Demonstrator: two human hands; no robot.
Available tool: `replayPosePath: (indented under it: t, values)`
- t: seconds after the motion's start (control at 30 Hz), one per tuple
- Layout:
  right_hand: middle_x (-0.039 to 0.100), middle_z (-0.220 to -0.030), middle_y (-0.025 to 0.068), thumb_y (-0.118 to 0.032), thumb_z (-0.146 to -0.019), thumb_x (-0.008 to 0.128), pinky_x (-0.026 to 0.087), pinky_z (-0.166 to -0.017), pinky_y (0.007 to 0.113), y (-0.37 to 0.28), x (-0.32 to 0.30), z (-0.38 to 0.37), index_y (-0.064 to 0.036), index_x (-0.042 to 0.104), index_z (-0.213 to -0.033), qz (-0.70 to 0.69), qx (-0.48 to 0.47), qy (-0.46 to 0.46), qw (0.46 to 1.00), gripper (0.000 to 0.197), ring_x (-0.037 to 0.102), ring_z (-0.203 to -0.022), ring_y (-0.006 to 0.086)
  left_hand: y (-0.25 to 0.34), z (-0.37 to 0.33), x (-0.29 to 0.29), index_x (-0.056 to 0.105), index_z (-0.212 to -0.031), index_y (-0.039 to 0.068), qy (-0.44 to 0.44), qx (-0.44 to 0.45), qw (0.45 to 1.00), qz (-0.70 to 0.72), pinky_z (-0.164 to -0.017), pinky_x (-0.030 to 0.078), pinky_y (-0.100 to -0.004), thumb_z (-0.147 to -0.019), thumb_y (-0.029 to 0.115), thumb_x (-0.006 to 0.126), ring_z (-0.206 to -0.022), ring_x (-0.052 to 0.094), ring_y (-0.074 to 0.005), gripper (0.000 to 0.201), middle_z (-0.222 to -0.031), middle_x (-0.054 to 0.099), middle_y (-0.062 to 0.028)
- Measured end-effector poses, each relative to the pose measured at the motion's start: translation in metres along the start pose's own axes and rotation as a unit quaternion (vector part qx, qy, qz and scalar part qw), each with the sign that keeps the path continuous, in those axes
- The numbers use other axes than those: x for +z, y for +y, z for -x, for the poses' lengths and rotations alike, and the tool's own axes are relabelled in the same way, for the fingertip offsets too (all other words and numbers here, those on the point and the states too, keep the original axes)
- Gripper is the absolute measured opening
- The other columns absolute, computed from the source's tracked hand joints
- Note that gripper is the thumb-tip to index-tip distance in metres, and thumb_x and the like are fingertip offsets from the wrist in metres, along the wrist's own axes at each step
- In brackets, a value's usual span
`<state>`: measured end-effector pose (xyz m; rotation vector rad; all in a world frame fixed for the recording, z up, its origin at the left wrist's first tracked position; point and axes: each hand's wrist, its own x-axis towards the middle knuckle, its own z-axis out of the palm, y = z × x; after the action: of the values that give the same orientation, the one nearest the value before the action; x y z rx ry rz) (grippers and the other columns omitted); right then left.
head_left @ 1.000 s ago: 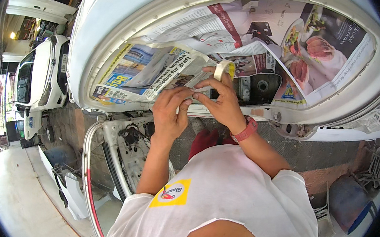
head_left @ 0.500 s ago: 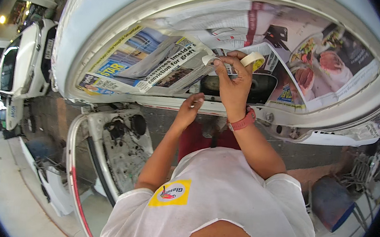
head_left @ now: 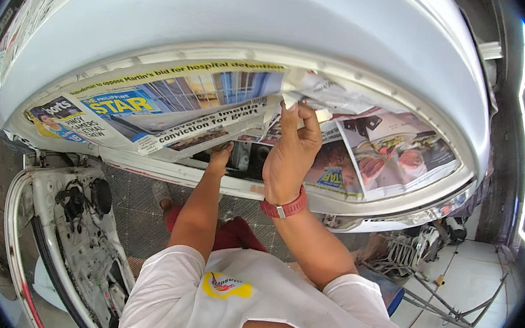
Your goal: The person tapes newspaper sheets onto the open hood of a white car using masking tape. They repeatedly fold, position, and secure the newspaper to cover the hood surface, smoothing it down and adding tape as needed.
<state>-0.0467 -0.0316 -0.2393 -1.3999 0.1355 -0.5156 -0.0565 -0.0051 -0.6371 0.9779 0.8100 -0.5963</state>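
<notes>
Left hand (head_left: pixel 219 158) has come up from by the sill (head_left: pixel 244 187) to the newspaper (head_left: pixel 194 88)'s near edge, over the dark gap (head_left: pixel 247 160); can't tell if those half-curled fingers grip anything. Right hand (head_left: pixel 292 151) has thumb and finger pinched together on a pale tape strip (head_left: pixel 288 99), pointing far, with what looks like the tape roll (head_left: pixel 323 115) poking out on its right. Key bit: the paper's long axis runs from near left to far right, and its right end sits just left of the pinched tape, so the right hand's closer to that end.
</notes>
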Motion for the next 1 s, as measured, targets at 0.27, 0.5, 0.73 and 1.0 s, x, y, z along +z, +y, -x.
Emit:
replayPosePath:
  t: [0.27,0.5,0.73,1.0]
  values:
    - [0.071,-0.091,-0.0011,-0.017,-0.106,0.079,0.047,-0.076,0.022,0.007,0.02,-0.005,-0.0027,0.072,-0.1,-0.086,0.045,0.047,0.994,0.017,0.057,-0.081,0.0036,-0.002,-0.009,-0.01,0.039,-0.171,0.025,-0.099,0.045,0.992,0.068,-0.126,0.036,-0.044,-0.102,0.028,0.084,-0.152,0.048,-0.0225,0.082,-0.168,0.049,0.0019]
    - [0.072,-0.093,-0.0025,-0.017,-0.107,0.079,0.046,-0.076,0.025,0.006,0.034,-0.013,-0.0057,0.076,-0.101,-0.06,0.044,0.08,0.994,0.014,0.059,-0.084,0.006,-0.028,0.014,-0.034,0.021,-0.171,-0.006,-0.131,-0.011,0.988,0.08,-0.124,0.042,-0.0377,-0.101,0.027,0.087,-0.149,0.052,-0.0265,0.102,-0.163,0.054,-0.0146]
    - [0.073,-0.093,0.0002,-0.014,-0.103,0.083,0.047,-0.079,0.026,0.003,0.049,-0.016,-0.001,0.077,-0.096,-0.023,0.023,0.146,0.989,0.016,0.059,-0.084,0.0079,-0.089,0.028,-0.061,0.048,-0.16,0.006,-0.105,-0.11,0.972,0.18,-0.125,0.048,-0.0372,-0.101,0.015,0.085,-0.144,0.055,-0.0229,0.071,-0.159,0.054,-0.008]
    - [0.067,-0.088,0.0013,-0.015,-0.1,0.086,0.046,-0.076,0.027,0.009,0.05,-0.02,-0.0021,0.068,-0.094,-0.042,0.074,0.181,0.98,0.023,0.055,-0.08,0.0089,-0.121,0.001,-0.086,0.053,-0.159,0.013,-0.199,-0.057,0.962,0.176,-0.126,0.047,-0.0401,-0.1,0.013,0.085,-0.146,0.053,-0.0229,0.067,-0.161,0.053,-0.0048]
